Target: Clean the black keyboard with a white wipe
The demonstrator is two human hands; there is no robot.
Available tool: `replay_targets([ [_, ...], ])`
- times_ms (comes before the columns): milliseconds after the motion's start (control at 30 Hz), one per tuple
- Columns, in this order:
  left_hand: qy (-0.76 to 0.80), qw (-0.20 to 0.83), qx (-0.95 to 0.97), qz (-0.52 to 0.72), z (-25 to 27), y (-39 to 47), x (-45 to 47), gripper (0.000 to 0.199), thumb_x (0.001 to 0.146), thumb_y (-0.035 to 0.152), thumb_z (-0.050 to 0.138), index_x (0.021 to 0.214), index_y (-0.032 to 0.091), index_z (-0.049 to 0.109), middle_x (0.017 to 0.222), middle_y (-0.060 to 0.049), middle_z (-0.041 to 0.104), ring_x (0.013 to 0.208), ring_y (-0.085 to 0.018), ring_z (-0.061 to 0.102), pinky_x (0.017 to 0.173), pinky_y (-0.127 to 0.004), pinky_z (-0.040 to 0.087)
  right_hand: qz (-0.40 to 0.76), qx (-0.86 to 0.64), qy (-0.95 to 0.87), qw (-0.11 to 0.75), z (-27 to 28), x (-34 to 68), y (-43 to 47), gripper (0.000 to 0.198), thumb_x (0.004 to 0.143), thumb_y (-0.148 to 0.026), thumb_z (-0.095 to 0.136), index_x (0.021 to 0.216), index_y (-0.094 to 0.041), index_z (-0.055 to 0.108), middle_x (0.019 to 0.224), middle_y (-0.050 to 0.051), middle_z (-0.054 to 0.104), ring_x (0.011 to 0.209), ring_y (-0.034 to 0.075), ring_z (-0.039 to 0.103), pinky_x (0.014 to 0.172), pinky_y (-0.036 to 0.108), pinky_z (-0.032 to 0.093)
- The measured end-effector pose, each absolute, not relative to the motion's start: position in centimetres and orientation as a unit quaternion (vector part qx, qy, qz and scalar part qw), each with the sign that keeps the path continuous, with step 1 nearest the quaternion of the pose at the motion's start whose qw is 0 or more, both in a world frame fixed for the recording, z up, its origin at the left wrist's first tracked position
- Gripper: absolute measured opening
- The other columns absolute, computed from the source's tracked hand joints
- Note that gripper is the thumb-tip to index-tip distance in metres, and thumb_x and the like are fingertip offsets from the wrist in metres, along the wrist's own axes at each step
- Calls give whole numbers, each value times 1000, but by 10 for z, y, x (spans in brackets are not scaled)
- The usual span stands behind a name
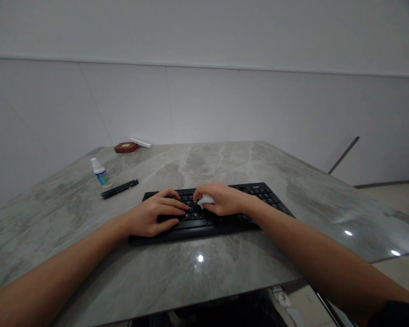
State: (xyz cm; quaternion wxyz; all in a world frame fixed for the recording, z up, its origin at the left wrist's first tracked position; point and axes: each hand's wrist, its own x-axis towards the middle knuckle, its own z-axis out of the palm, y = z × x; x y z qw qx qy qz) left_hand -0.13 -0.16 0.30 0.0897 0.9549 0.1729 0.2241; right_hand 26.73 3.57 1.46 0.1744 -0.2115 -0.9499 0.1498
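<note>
A black keyboard [197, 230] lies on the grey marble-patterned table. Over its left part rests my left hand [158, 212], palm down with the fingers stretched apart and nothing in them. My right hand [220, 198] is closed on a crumpled white tissue [206, 200], held against the keys near the keyboard's middle. The hands and the right forearm hide many of the keys.
Left of the keyboard lies a black pen-like object [119, 189], with a white spray bottle [101, 173] upright behind it. A reddish-brown box [125, 147] and a flat white object [140, 143] are near the wall. The table's front edge [197, 305] is close.
</note>
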Motion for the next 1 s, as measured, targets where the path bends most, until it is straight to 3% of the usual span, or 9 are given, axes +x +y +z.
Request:
replay_targets([
  [1000, 172, 83, 954, 230, 5, -2, 0, 29, 92, 16, 58, 119, 18, 70, 119, -9, 72, 117, -28, 54, 101, -47, 50, 167, -234, -948, 139, 27, 272, 36, 38, 72, 0, 58, 106, -16, 65, 98, 6, 68, 88, 19, 62, 85, 33, 47],
])
